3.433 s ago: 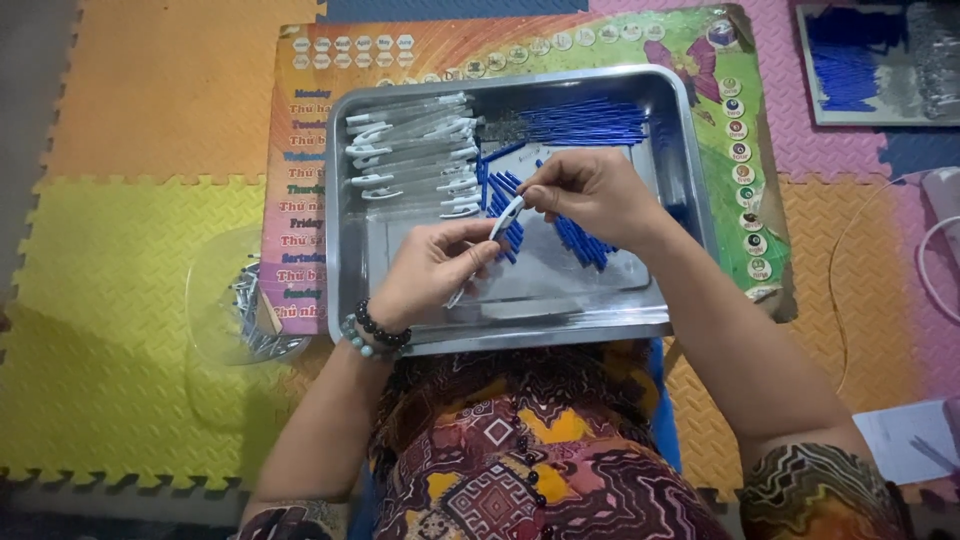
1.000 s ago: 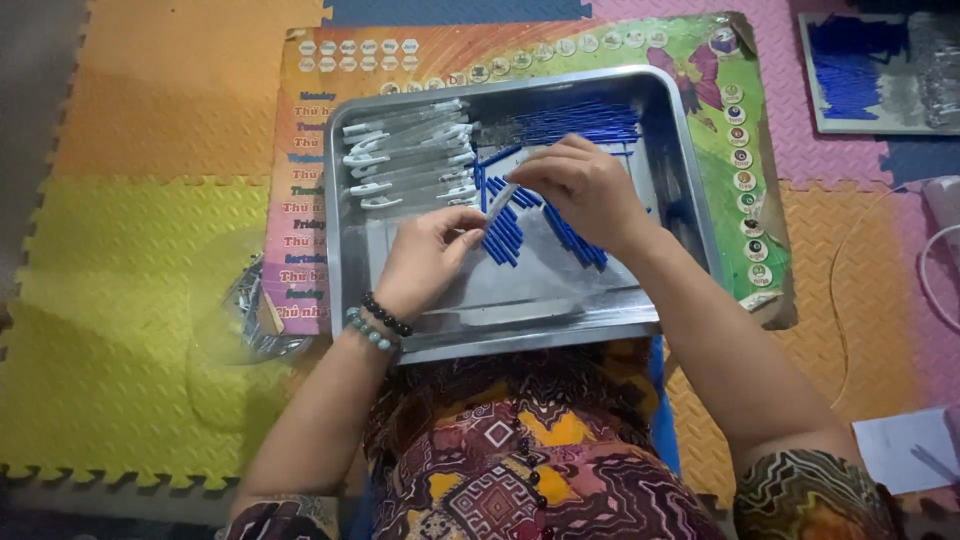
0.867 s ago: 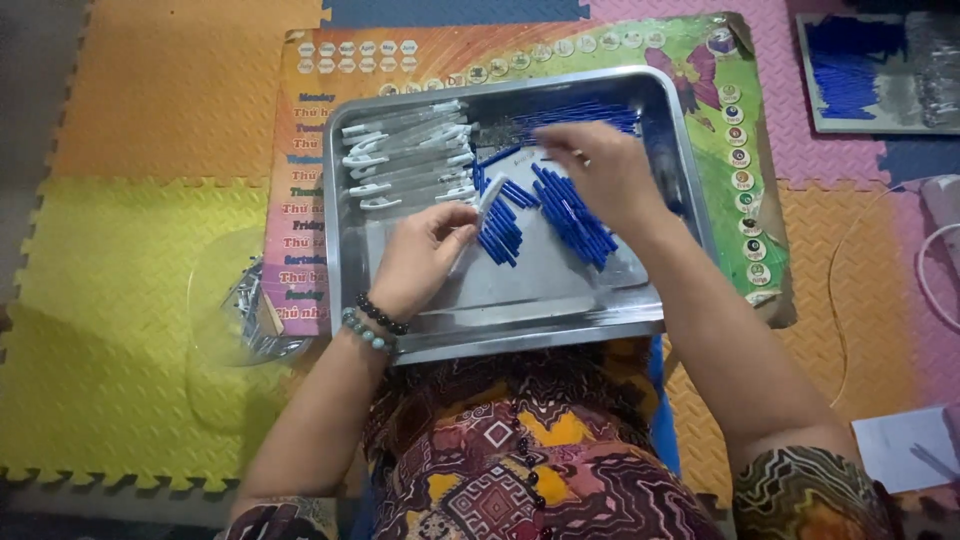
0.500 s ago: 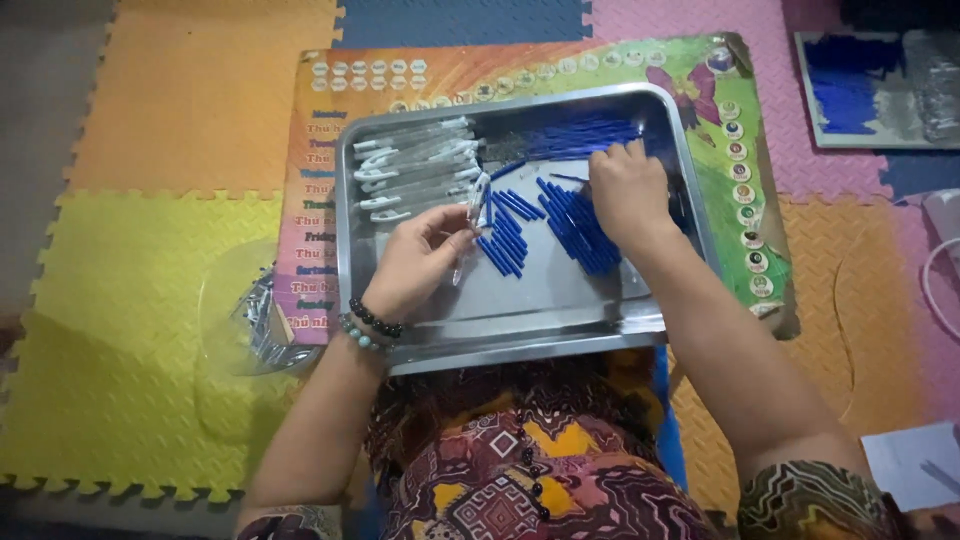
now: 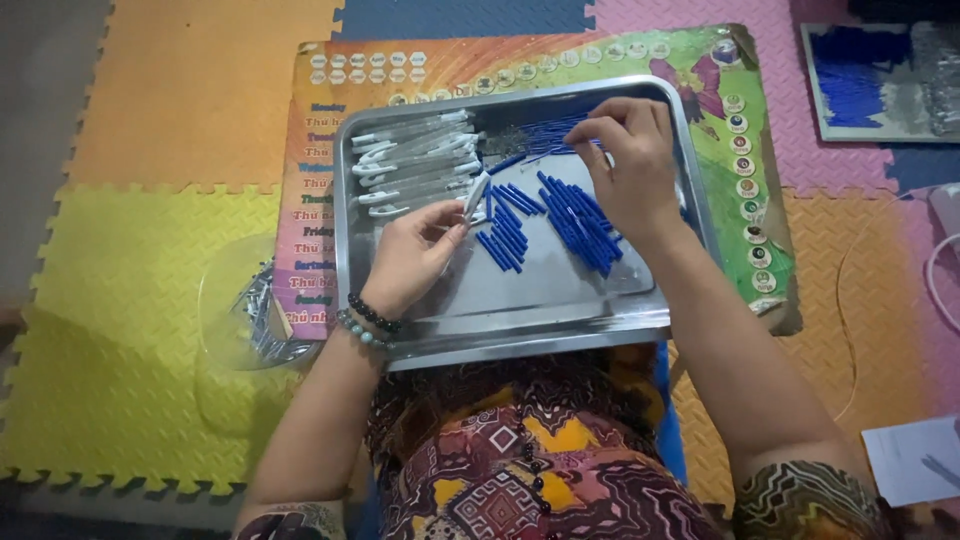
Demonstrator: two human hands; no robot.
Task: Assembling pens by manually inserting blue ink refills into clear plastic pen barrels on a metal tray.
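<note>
The right hand (image 5: 632, 160) covers the far end of the blue sticks (image 5: 575, 215) in the metal tray (image 5: 530, 320), so whatever its fingertips pinch is hidden. The left hand (image 5: 415, 255) hides the lower end of the clear tube (image 5: 474, 193) it holds. The tray covers most of the printed board (image 5: 740, 150) beneath it. A second tray (image 5: 880, 85) at the top right is cut off by the edge and blurred. The contents of the clear bag (image 5: 255, 315) are too small to identify. Paper (image 5: 915, 460) at the lower right is cropped.
</note>
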